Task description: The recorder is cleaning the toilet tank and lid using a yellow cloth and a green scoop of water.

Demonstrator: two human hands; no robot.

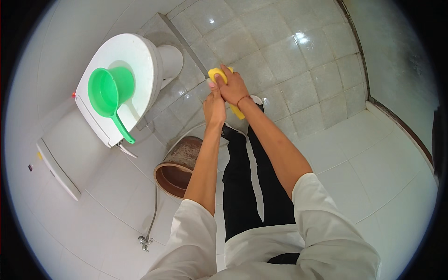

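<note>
A yellow cloth [238, 111] is bunched up in my right hand [232, 85], with one end hanging below the palm. My left hand [215, 106] is pressed close beside the right one, its thumb up against the cloth; whether its fingers grip any of the cloth is hidden. Both hands are held out over the tiled floor, above my shoes. To their left a green plastic dipper [120, 84] rests on the closed white lid of the toilet [141, 56], its handle towards me.
A brown, worn bucket [185, 154] stands left of my legs, partly behind my left forearm. A metal tap [145, 241] with a hose is on the white tiled wall at lower left. A raised floor edge [183, 43] runs beside the toilet. Grey floor tiles [297, 84] look wet.
</note>
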